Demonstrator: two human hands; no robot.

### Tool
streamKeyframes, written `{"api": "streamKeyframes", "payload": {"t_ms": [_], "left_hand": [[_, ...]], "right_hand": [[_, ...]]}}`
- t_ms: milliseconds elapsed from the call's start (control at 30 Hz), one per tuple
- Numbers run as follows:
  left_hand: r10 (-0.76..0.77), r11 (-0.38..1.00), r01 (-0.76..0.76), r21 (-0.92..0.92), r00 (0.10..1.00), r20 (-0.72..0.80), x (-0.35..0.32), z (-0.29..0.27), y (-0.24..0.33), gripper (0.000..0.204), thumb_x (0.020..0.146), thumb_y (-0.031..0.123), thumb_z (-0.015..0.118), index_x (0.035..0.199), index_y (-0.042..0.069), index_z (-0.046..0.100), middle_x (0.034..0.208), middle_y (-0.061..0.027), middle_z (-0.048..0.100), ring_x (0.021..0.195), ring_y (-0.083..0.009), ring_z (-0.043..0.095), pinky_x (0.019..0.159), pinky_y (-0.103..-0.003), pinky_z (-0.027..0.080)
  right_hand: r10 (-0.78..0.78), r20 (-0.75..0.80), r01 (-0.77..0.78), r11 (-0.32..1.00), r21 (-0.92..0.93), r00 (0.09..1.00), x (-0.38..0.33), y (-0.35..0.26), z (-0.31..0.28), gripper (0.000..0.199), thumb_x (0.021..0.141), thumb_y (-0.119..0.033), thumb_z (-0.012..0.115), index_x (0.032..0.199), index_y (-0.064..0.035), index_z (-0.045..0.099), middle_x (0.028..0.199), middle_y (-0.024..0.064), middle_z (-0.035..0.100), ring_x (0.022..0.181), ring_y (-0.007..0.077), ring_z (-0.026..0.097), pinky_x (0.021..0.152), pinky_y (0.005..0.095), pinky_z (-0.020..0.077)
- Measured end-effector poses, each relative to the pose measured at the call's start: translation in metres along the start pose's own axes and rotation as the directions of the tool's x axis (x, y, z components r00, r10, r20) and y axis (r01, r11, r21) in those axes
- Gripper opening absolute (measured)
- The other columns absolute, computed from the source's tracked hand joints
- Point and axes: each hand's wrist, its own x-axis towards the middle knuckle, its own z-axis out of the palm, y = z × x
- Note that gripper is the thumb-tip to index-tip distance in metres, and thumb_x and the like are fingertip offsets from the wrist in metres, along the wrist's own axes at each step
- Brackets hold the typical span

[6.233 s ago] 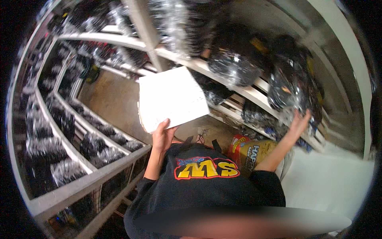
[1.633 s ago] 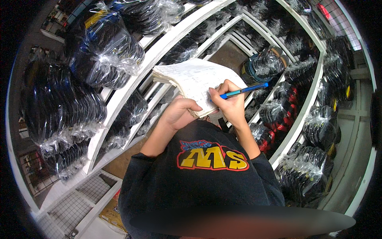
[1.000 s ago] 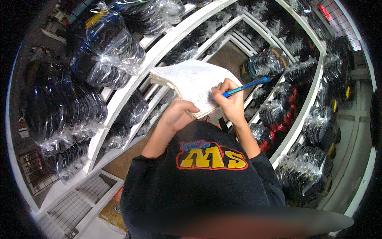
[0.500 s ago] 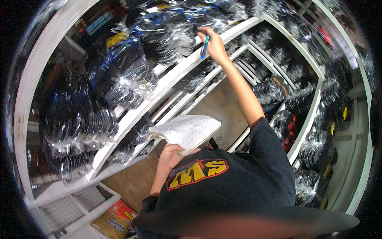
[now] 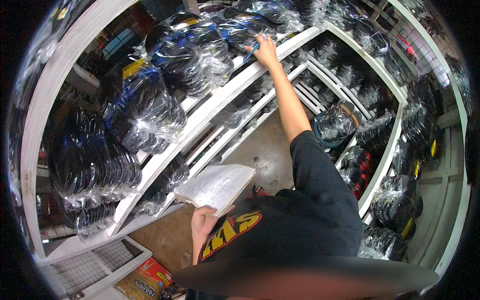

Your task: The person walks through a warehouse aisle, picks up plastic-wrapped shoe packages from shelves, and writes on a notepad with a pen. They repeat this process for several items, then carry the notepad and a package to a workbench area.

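Note:
My left hand [image 5: 204, 221] grips the lower edge of an open notebook [image 5: 218, 185], its pages covered in handwriting, held in front of my chest. Stretched far forward, my right hand [image 5: 266, 52] keeps a blue pen [image 5: 251, 53] among its fingers. Those fingers reach the clear-plastic bundles [image 5: 244, 31] on the upper shelf; whether they touch them I cannot tell. The bundles hold stacks of dark, rounded, flat things with some blue parts, their kind unclear under the shiny wrap. Below the hand runs the white shelf rail [image 5: 220, 92].
More wrapped stacks [image 5: 95, 155] fill the shelf on the left, and others [image 5: 397, 200] line the right side. White shelf frames [image 5: 400, 135] enclose a brown floor [image 5: 272, 145]. At lower left are a white mesh panel [image 5: 80, 265] and a red and brown printed bag [image 5: 145, 280].
The notebook and my left hand have shifted down and left. My right hand has moved slightly downward, its fingers now spread more toward the wrapped bundles, and the pen has tilted.

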Motion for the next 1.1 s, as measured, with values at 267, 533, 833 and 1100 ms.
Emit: {"api": "streamKeyframes", "payload": {"t_ms": [267, 533, 833, 1100], "left_hand": [[-0.095, 0.994, 0.097, 0.048, 0.995, -0.036, 0.009, 0.018, -0.018, 0.073, 0.058, -0.004, 0.049, 0.128, -0.002, 0.029, 0.127, -0.0206, 0.04, 0.119, -0.0383, 0.037, 0.098, -0.061, 0.026], [-0.186, 0.983, 0.186, -0.003, 0.981, -0.058, 0.009, 0.006, -0.012, 0.072, 0.061, -0.006, 0.047, 0.129, -0.004, 0.025, 0.128, -0.0233, 0.037, 0.12, -0.0404, 0.034, 0.098, -0.061, 0.024], [-0.351, 0.936, 0.344, -0.075, 0.891, -0.288, 0.017, -0.049, -0.01, 0.047, 0.067, -0.001, 0.042, 0.113, -0.008, 0.044, 0.114, -0.0232, 0.051, 0.105, -0.0353, 0.05, 0.095, -0.042, 0.038], [-0.405, 0.874, 0.481, 0.064, 0.796, -0.451, 0.021, -0.066, 0.011, 0.055, 0.063, -0.005, 0.044, 0.117, -0.01, 0.037, 0.116, -0.0239, 0.047, 0.11, -0.0358, 0.044, 0.101, -0.043, 0.03]], "right_hand": [[-0.331, 0.261, 0.41, 0.834, -0.368, 0.907, 0.001, 0.038, 0.013, 0.034, 0.079, -0.026, 0.055, 0.111, -0.0139, 0.054, 0.107, 0.0174, 0.057, 0.108, 0.0406, 0.047, 0.091, 0.0447, 0.038], [0.015, -0.19, 0.076, 0.883, 0.462, 0.982, -0.061, -0.013, -0.124, 0.022, 0.08, -0.022, 0.063, 0.088, -0.0013, 0.06, 0.07, 0.0055, 0.059, 0.065, 0.0102, 0.05, 0.06, 0.0255, 0.0414], [0.328, 0.346, -0.433, 0.853, 0.291, 0.879, -0.234, -0.041, -0.186, 0.02, 0.075, -0.019, 0.068, 0.085, -0.0024, 0.061, 0.069, 0.0062, 0.06, 0.064, 0.0107, 0.052, 0.059, 0.0269, 0.0425], [-0.1, 0.644, -0.414, 0.689, 0.594, 0.758, -0.273, -0.113, -0.039, 0.026, 0.078, -0.025, 0.066, 0.09, -0.0027, 0.06, 0.074, 0.0084, 0.062, 0.069, 0.0138, 0.058, 0.062, 0.03, 0.0446]]}}
